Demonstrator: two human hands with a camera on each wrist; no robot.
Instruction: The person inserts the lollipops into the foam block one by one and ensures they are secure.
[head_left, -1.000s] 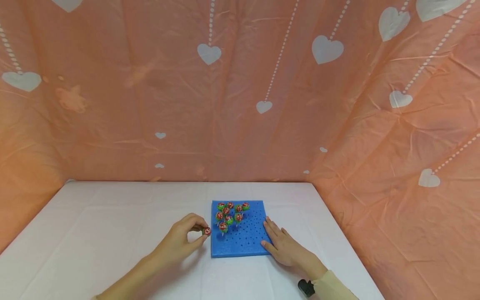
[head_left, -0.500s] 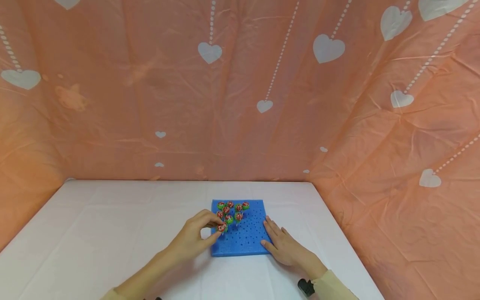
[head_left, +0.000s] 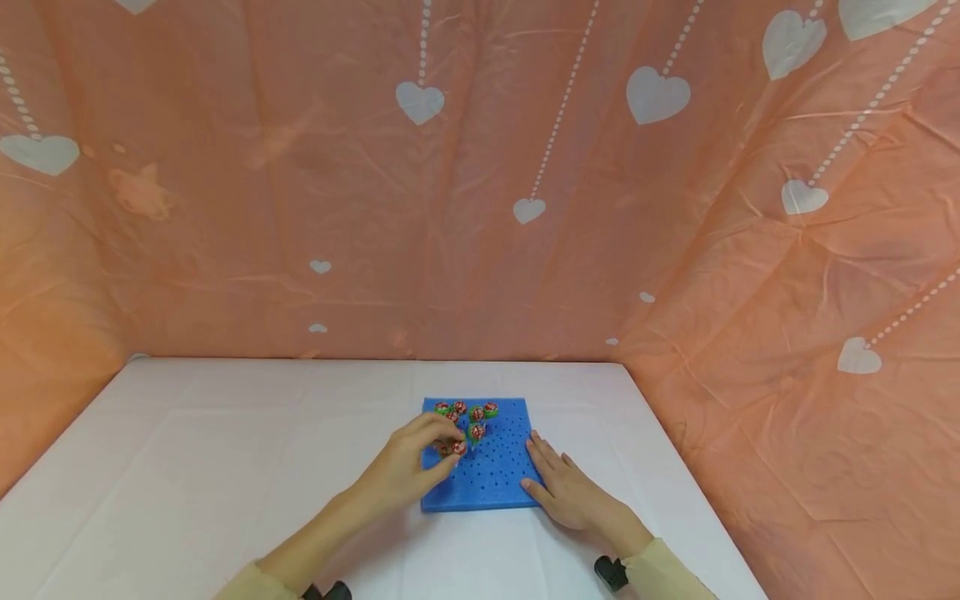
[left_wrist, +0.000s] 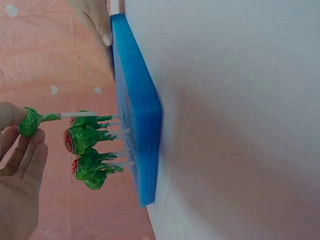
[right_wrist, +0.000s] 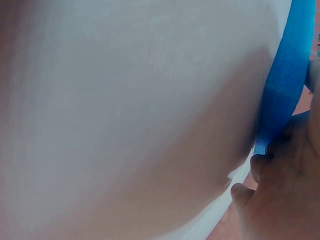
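My left hand [head_left: 408,463] is over the left part of a blue foam board [head_left: 491,487] dotted with small holes. Its thumb and fingers pinch a lollipop [left_wrist: 30,121] by the green-and-red wrapped head. In the left wrist view the white stick [left_wrist: 77,114] points toward the board, its tip short of the surface. Several other lollipops [left_wrist: 86,137] stand with their sticks in the board, at its far left; my left hand hides some of them in the head view. My right hand [head_left: 573,496] rests on the board's right edge with fingers extended.
The board lies on a white-covered table [head_left: 225,467]. An orange curtain [head_left: 480,275] with pale hearts hangs behind and along the sides. Standing lollipops crowd the board's far left, close to my left hand.
My left hand has carried the lollipop rightward, from beside the board's left edge to above the board by the standing lollipops. The right hand stays on the board's edge.
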